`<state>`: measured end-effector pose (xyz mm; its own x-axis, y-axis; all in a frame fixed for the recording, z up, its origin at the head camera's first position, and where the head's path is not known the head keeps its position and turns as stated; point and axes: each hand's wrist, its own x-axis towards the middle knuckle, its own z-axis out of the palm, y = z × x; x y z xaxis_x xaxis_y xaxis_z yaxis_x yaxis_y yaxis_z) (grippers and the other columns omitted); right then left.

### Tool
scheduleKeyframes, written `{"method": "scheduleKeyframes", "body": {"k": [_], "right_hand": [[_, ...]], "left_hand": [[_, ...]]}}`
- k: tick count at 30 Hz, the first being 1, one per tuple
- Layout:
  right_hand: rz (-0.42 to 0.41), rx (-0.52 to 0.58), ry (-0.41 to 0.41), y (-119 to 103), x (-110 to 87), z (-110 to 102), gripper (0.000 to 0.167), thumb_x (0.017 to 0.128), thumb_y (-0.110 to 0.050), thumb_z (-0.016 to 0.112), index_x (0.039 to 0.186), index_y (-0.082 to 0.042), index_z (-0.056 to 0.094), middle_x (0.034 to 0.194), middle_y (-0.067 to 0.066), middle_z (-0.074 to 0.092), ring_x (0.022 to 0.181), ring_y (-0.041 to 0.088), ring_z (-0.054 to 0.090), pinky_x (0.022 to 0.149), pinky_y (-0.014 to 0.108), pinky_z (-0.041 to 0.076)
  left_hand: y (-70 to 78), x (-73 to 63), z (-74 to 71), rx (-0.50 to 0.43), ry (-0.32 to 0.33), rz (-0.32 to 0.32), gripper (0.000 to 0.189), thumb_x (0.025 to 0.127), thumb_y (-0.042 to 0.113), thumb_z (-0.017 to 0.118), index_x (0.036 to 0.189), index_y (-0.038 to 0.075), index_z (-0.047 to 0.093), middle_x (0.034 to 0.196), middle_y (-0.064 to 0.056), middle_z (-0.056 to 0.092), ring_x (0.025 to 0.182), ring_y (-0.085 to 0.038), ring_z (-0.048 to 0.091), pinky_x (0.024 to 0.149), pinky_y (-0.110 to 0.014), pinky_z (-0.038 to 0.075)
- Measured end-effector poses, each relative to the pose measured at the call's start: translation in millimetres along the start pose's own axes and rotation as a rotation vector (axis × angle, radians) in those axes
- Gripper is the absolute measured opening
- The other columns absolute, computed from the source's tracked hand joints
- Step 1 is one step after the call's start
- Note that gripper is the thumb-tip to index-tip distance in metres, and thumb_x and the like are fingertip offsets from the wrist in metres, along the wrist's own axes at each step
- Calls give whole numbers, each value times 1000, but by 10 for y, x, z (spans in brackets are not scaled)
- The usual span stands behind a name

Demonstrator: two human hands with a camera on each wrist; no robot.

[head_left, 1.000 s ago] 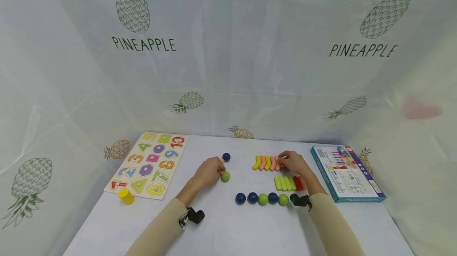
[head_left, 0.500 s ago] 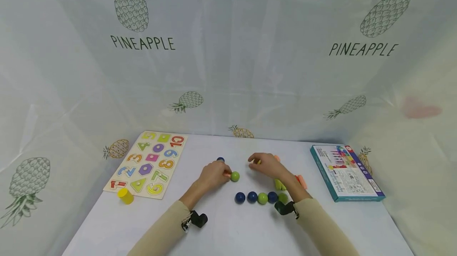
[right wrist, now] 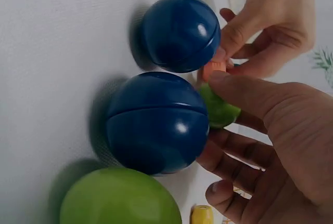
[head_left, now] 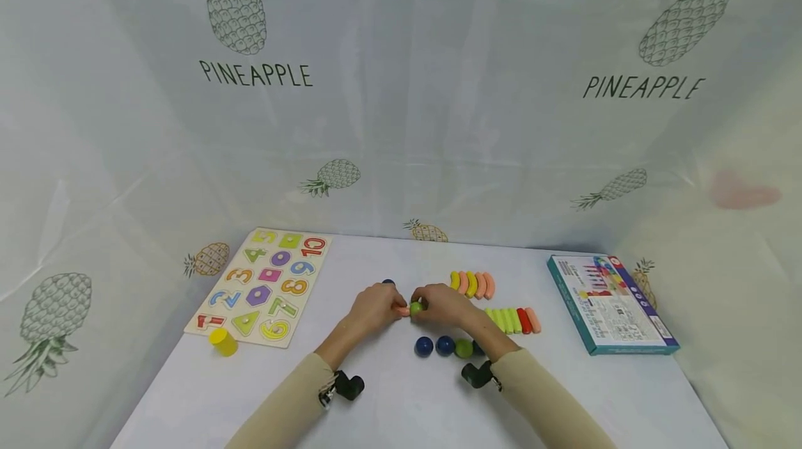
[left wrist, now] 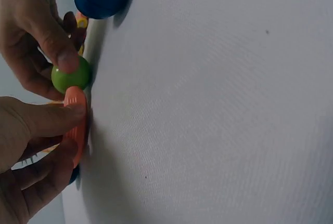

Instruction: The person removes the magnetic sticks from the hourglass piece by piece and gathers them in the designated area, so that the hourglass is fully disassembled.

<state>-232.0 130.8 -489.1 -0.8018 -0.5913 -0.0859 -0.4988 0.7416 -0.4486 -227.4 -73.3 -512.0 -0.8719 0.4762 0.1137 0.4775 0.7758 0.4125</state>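
My left hand (head_left: 372,308) pinches a ridged orange stick (left wrist: 76,125) between thumb and fingers, low over the table. The stick's end meets a green ball (left wrist: 71,77); whether they are joined, I cannot tell. With thumb and fingers my right hand (head_left: 446,304) holds that ball from the right. A dark blue ball (head_left: 388,282) shows partly behind my left hand. In front of the hands runs a row with blue balls (head_left: 423,346) and a green ball (head_left: 464,348); its right end is hidden behind my right forearm.
Yellow and orange curved pieces (head_left: 472,285) lie in a row behind my right hand. Light green, red and orange straight sticks (head_left: 514,320) sit beside that forearm. A number puzzle board (head_left: 263,289) and yellow cylinder (head_left: 223,342) are at left, a flat box (head_left: 610,304) at right.
My right hand has left the curved pieces and come leftward onto the green ball. My left hand has turned the stick, bringing the ball round to the right, away from the blue ball.
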Motion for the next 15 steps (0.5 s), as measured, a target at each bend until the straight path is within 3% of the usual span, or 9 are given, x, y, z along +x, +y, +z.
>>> {"method": "scheduleKeyframes", "body": {"k": [6,10,15], "right_hand": [[19,58,-42,-30,-44,-45,22,90,-31,76,109,-20,73,85,-10,64,74,8,56,70,27,47],[-7,143,-64,-101,-72,-88,22,90,-31,76,109,-21,74,88,-8,67,75,9,57,69,28,48],[-59,196,-173,-217,-115,-22,25,88,-31,78,111,-22,74,91,-13,67,78,6,59,71,25,49]], "left_hand": [[-39,-12,27,28,33,-26,18,89,36,78,96,21,83,90,7,75,85,-11,68,69,-31,56],[-68,-21,11,10,41,-35,15,88,29,79,99,19,83,94,4,75,89,-14,69,73,-33,57],[-69,-44,-27,8,39,-26,14,86,22,81,99,17,82,95,2,74,88,-15,68,73,-33,56]]}}
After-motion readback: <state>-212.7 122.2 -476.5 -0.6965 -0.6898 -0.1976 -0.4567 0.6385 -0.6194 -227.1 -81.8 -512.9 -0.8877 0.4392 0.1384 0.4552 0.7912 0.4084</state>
